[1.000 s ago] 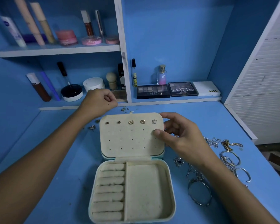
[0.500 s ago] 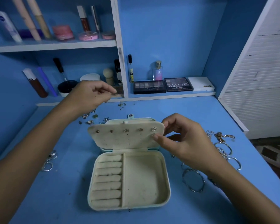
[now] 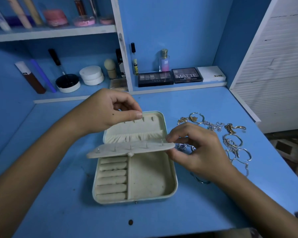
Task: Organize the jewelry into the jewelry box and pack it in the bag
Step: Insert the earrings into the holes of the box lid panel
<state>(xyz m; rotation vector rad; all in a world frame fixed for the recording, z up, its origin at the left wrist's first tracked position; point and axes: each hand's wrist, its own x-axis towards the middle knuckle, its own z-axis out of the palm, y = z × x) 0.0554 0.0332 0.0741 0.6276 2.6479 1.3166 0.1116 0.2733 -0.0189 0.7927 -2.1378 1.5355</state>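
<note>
Cream velvet lines the earring flap, and the right hand pinches its right end between thumb and fingertips, holding it tipped almost flat over the jewelry box. Five earring posts stick up through the flap's back. The left hand hovers over the far left corner of the open lid, thumb and forefinger pressed together; whether they hold anything small I cannot tell. The hand hides that corner of the lid.

The box sits open in the middle of the blue table. Its base has seven ring rolls on the left and one open compartment on the right. The lid shows a gathered pocket and a row of small tabs above it.

Right of the box, loose jewelry lies in a tangle: gold and silver hoops, bangles and chains, too knotted to count. The right hand and wrist cover some of it, with one silver bangle peeking out below the wrist.

On the low shelf behind stand two dark eyeshadow palettes, a white case, a perfume bottle, a white jar and a black-lidded pot. A dark spot marks the table's near edge.
</note>
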